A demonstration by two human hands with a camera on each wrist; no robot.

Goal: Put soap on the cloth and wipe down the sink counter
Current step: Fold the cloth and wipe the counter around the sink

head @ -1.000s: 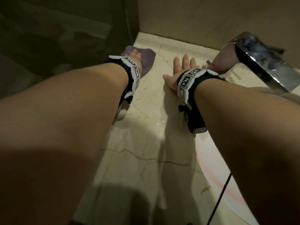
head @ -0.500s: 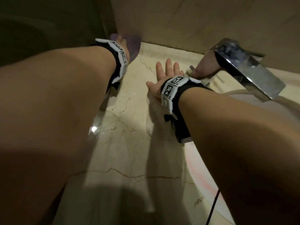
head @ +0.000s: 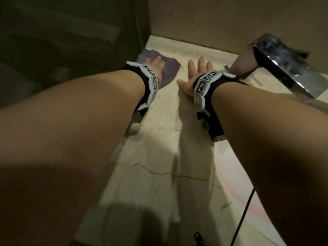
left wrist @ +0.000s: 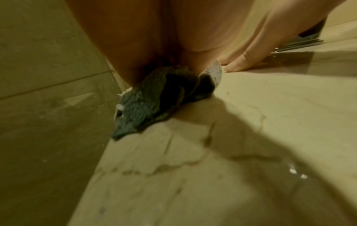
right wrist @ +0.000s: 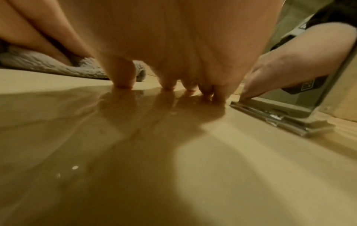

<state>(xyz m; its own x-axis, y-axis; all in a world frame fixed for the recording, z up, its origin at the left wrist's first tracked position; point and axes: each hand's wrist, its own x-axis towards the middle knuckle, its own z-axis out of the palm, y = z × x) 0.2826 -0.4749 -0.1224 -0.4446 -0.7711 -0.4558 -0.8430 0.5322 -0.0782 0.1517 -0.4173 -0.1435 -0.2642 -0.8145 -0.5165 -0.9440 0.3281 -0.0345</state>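
Observation:
A purple-grey cloth point(head: 169, 70) lies bunched at the far left edge of the beige marble sink counter point(head: 159, 153). My left hand point(head: 155, 64) presses down on it with straight fingers; in the left wrist view the cloth point(left wrist: 152, 100) sticks out from under the palm point(left wrist: 146, 38). My right hand point(head: 197, 71) lies flat on the bare counter beside it, fingers spread. Its fingertips point(right wrist: 168, 85) touch the wet, shiny stone point(right wrist: 173, 152). No soap is in view.
A chrome tap point(head: 284, 68) stands right of my right hand, its base plate point(right wrist: 280, 117) close to the fingers. The white basin point(head: 236, 174) curves in at the lower right. Walls close the counter behind and on the left. Water drops point(head: 174, 134) glisten mid-counter.
My left hand pushed the cloth into the far left corner, then drew it back towards me along the left edge. The right hand stayed flat on the counter.

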